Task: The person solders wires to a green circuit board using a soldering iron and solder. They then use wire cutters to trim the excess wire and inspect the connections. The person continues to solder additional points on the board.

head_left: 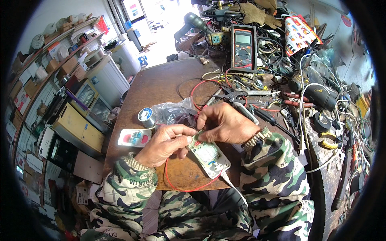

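An opened white plastic case (225, 164) with a green circuit board (206, 152) inside lies at the table's front edge, a white cable leaving its near end. My left hand (167, 142) is closed at the case's far left, thumb and forefinger pinched together. Above the far end, my right hand (227, 124) bends its fingers in a pinch close to the left fingertips. What either pinch holds is too small or hidden. A red wire (172, 184) loops under my left hand toward the cable. Left of it lies a white cover (125, 138) with red and blue markings.
A solder spool (146, 116) and a clear plastic bag (173, 112) lie beyond my left hand. Pliers (231, 96) and red test leads lie behind my right hand. A multimeter (243, 48) stands at the back. Tangled cables and tools, including black tape (323, 121), crowd the right.
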Demonstrator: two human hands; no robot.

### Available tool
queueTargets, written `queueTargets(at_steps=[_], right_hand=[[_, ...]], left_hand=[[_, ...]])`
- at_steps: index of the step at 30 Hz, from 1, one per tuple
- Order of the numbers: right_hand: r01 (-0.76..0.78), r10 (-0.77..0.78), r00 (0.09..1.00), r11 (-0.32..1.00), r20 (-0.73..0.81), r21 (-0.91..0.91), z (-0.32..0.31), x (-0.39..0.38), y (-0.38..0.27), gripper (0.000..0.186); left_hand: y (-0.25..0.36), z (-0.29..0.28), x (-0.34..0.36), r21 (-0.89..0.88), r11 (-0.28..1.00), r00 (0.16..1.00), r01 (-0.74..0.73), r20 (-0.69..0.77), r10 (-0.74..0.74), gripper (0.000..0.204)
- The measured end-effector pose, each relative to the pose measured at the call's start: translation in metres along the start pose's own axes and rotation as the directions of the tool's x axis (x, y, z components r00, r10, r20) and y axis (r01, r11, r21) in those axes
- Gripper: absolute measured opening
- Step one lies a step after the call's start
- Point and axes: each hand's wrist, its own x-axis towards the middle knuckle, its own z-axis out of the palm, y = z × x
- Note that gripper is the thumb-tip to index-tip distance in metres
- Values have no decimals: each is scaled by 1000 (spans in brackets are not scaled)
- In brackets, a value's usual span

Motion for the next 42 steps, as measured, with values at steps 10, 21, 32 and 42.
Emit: queueTargets(at_steps=[10, 21, 32, 42], right_hand=[[-120, 100, 986, 980, 131, 156, -15, -2, 7, 13], [-86, 72, 990, 990, 125, 110, -13, -1, 8, 7], [-56, 57, 988, 998, 145, -7, -15, 0, 8, 14], [-63, 67, 985, 998, 159, -27, -13, 1, 7, 14]], left_hand=[[0, -3, 1, 155, 982, 994, -108, 8, 108, 28], [2, 3, 1, 222, 968, 993, -113, -16, 120, 25], [-2, 9, 2, 255, 960, 990, -116, -46, 131, 18], [-4, 6, 7, 309, 945, 990, -106, -52, 128, 15]])
